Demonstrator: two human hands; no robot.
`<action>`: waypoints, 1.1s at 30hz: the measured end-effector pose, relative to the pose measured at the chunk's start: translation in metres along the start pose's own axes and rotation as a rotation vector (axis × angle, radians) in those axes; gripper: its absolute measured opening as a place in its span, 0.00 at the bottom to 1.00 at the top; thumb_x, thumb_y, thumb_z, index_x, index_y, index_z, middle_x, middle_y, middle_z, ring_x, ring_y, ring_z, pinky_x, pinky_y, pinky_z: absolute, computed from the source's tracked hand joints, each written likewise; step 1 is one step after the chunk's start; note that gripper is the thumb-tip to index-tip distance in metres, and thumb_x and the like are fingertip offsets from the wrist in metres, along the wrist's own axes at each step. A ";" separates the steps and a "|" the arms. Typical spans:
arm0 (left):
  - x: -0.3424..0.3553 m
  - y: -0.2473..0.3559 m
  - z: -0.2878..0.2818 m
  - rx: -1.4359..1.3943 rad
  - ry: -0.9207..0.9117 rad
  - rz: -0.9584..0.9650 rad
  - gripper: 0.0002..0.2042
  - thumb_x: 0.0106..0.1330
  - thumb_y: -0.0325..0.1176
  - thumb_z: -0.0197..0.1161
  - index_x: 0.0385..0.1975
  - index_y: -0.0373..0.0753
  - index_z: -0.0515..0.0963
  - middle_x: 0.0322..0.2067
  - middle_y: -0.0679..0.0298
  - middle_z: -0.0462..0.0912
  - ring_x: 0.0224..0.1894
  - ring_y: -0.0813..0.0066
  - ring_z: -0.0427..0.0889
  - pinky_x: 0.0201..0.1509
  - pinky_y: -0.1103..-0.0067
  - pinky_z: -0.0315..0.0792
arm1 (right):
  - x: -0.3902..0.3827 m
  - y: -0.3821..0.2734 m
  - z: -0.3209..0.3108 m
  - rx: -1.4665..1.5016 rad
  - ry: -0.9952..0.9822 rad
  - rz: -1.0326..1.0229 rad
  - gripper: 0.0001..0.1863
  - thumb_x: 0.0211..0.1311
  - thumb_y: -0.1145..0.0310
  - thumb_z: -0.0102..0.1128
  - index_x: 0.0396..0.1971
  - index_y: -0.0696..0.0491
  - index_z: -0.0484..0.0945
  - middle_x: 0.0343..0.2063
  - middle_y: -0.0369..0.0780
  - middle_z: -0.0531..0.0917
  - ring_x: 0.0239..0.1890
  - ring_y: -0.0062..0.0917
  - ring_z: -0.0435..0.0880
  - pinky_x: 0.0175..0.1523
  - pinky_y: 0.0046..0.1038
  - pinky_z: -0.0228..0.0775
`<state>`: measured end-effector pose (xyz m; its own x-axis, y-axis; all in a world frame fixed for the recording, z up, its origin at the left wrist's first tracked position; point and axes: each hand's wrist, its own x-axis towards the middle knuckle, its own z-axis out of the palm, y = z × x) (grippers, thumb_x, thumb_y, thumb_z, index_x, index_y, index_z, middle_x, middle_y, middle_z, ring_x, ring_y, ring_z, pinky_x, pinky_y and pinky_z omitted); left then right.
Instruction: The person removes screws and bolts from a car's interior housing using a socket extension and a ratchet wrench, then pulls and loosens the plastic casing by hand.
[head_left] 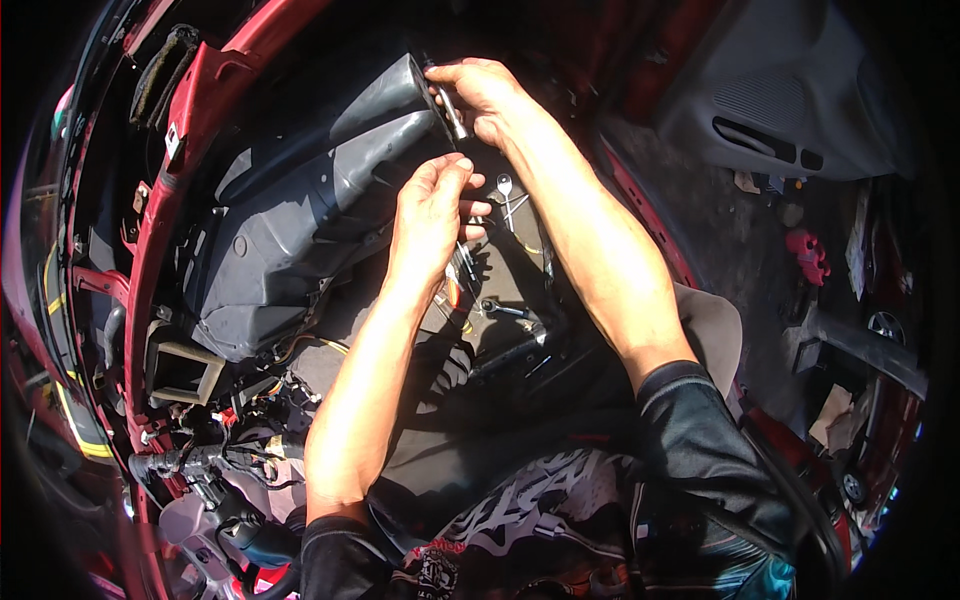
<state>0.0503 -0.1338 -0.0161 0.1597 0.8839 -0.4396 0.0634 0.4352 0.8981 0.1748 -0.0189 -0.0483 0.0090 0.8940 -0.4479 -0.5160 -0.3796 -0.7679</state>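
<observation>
My right hand (480, 105) grips a silver socket tool (450, 110) at the upper end of a large black plastic housing (280, 250). Just below it, my left hand (435, 205) is beside the housing, thumb and forefinger pinched and other fingers curled; what they hold, if anything, is too small to make out. Under my hands, a few spanners (505, 190) and a ratchet (490, 306) lie on a brownish floor panel among loose wires, partly in shadow.
A red car body frame (158, 190) runs along the left, with bundled wiring (230, 450) at lower left. At right are a grey door panel (760, 120), a pink object (806, 258), cardboard (832, 420) and a dark metal beam (860, 350) on the ground outside.
</observation>
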 end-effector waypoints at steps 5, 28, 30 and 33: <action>0.032 -0.012 0.017 -0.175 0.124 -0.041 0.14 0.71 0.41 0.59 0.46 0.37 0.75 0.35 0.61 0.82 0.29 0.76 0.83 0.28 0.81 0.80 | -0.001 0.011 -0.011 0.060 -0.052 -0.036 0.04 0.66 0.71 0.62 0.35 0.56 0.81 0.26 0.36 0.83 0.25 0.18 0.79 0.28 0.20 0.73; 0.023 -0.028 0.001 0.600 0.194 0.385 0.09 0.62 0.32 0.66 0.36 0.33 0.80 0.24 0.64 0.84 0.27 0.79 0.82 0.34 0.80 0.75 | -0.084 0.008 -0.070 -0.182 -0.334 -0.197 0.12 0.68 0.71 0.59 0.50 0.52 0.81 0.47 0.37 0.85 0.54 0.24 0.82 0.50 0.24 0.76; 0.021 -0.027 0.000 0.621 0.190 0.413 0.09 0.63 0.32 0.65 0.37 0.33 0.80 0.24 0.63 0.84 0.28 0.79 0.83 0.34 0.80 0.75 | -0.087 0.007 -0.068 -0.226 -0.334 -0.208 0.13 0.69 0.71 0.58 0.51 0.52 0.81 0.48 0.36 0.85 0.52 0.21 0.82 0.46 0.19 0.75; 0.018 -0.028 0.003 0.533 0.136 0.386 0.09 0.66 0.32 0.63 0.38 0.33 0.80 0.26 0.62 0.85 0.28 0.78 0.86 0.34 0.80 0.77 | -0.086 0.017 -0.068 -0.363 -0.325 -0.210 0.15 0.70 0.70 0.58 0.54 0.52 0.80 0.47 0.35 0.85 0.46 0.15 0.81 0.41 0.17 0.71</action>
<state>0.0547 -0.1310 -0.0487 0.1457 0.9880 -0.0518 0.5102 -0.0302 0.8595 0.2234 -0.1181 -0.0540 -0.2154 0.9654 -0.1470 -0.2018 -0.1913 -0.9606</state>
